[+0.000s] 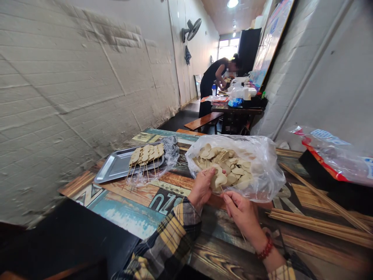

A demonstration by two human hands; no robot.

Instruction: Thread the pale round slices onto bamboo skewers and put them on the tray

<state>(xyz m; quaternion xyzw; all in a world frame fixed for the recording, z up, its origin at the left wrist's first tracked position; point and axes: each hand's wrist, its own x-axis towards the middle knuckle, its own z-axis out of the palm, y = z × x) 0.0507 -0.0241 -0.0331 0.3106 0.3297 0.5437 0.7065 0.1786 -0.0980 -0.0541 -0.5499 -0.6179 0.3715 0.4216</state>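
My left hand [203, 186] pinches a pale, flat, rounded food slice [219, 179] at the near edge of an open clear plastic bag [266, 177]. Thin wooden skewer [222, 189] in my right hand [240, 212], its fingers closed round the stick and its upper end at the slice; whether it has pierced through is hidden. Many loose pale slices [223, 157] fill the bag. To the left, a metal tray [109, 167] carries several skewers threaded with slices [147, 153], their bare sticks pointing towards me over the tray's edge.
Bundled bare wooden sticks [317, 227] lie at the right of the patterned table [125, 212]. Beyond them stands a black container with plastic packaging [335, 155]. Crumpled clear plastic [171, 149] rests against the tray. Another person [214, 79] bends over a farther table, near a bench [202, 121].
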